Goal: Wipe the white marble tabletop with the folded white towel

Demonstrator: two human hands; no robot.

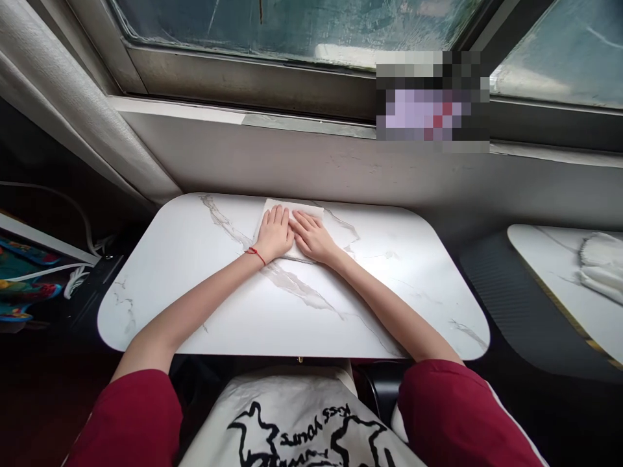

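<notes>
A folded white cloth (294,205) lies near the far edge of the white marble-patterned table (160,279). My left hand (275,232) rests flat on its left part, fingers stretched out and pointing at the window. My right hand (314,237) lies flat on the right part, its fingers slanting to the left. The two hands almost meet in the middle, and they hide most of the cloth. A thin red cord bracelet (256,254) is around my left wrist.
Beyond the table rises a pale wall (272,155) under a window frame (243,81). A light curtain (82,97) hangs on the left above cables (78,279). To the right, a second marble-patterned table (559,259) carries a crumpled white cloth (603,263).
</notes>
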